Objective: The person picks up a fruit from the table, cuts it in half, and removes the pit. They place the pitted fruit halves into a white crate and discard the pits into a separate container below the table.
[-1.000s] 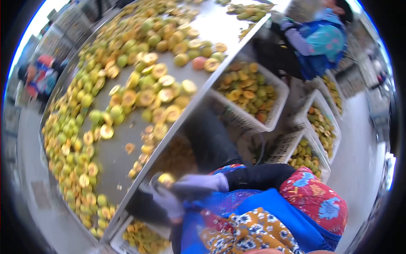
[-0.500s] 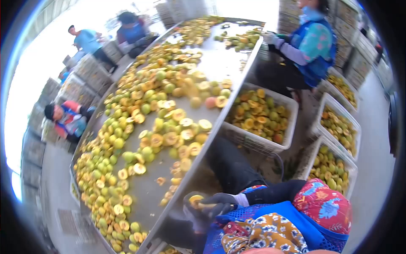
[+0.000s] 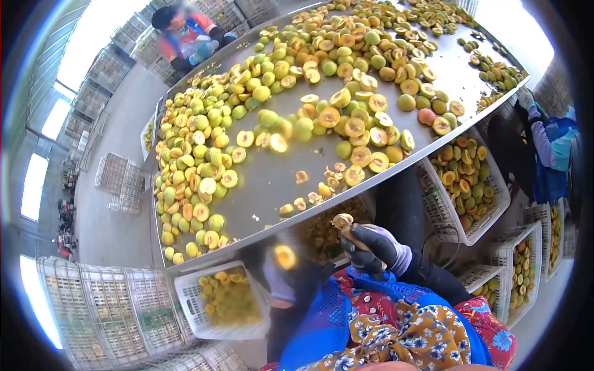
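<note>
My right hand [image 3: 371,247], in a dark glove, is closed round a short pale-handled tool [image 3: 350,232] in front of the table's near edge. At the tool's tip sits a small brownish piece [image 3: 342,219], which looks like a fruit pit. Smeared by motion, my left hand [image 3: 276,277] is beside the white crate at the lower left. A halved yellow fruit [image 3: 284,256] shows right at its fingers, whose grip I cannot tell. Yellow fruit pieces fill much of that crate [image 3: 180,290].
The metal table [image 3: 247,213] carries many whole and halved green-yellow fruits [image 3: 201,154]. Crates of fruit [image 3: 501,204] stand at my right. Stacked crates [image 3: 105,309] rise at the lower left. One co-worker [image 3: 192,40] sits across the table, another [image 3: 554,148] at the right.
My view has turned left. My hands, earlier close together at a halved fruit, are now apart: the left has swung left towards the crate, while the right stays before me with the tool.
</note>
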Action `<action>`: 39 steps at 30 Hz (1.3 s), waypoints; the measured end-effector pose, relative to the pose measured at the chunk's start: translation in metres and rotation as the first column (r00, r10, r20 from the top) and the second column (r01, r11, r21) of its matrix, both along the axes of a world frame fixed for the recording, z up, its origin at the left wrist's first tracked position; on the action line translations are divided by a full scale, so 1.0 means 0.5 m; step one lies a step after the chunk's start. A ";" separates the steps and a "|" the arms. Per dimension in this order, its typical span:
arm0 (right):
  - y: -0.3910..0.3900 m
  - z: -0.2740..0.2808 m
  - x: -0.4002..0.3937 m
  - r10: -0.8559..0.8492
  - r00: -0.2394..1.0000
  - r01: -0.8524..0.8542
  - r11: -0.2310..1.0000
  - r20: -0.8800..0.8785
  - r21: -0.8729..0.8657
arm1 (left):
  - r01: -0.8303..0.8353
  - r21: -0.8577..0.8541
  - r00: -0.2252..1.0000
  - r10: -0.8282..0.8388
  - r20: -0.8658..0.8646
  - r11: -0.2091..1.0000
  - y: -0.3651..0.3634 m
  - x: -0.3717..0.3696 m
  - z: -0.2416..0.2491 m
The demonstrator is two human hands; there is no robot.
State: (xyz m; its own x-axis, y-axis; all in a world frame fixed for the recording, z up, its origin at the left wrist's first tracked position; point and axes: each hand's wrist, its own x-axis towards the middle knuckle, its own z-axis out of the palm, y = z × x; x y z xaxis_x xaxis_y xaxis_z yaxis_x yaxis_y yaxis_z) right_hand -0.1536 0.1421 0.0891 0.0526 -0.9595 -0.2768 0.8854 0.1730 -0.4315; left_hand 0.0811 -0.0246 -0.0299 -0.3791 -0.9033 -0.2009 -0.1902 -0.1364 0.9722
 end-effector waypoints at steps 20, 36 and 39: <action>0.013 -0.183 -0.023 0.331 0.203 0.038 0.938 -0.921 0.346 | 0.441 -0.619 0.781 0.063 0.622 0.650 -0.441 -0.521 -0.053; -0.078 -0.030 -0.003 0.093 -0.161 0.128 0.989 -0.983 0.072 | 0.599 -0.125 0.795 -0.606 -0.020 0.791 -0.049 -0.233 0.072; -0.067 -0.035 0.003 0.135 -0.201 0.064 0.990 -0.970 0.125 | 0.603 -0.457 0.791 -0.566 0.234 0.654 -0.022 -0.202 0.057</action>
State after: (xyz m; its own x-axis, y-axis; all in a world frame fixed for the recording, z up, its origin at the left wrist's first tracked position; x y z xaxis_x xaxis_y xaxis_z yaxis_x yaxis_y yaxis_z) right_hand -0.1521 0.1085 0.0717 -0.3425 -0.9327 -0.1134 -0.5890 0.3071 -0.7475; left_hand -0.0201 -0.0354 -0.0015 -0.8656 -0.4773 0.1515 -0.1302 0.5065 0.8523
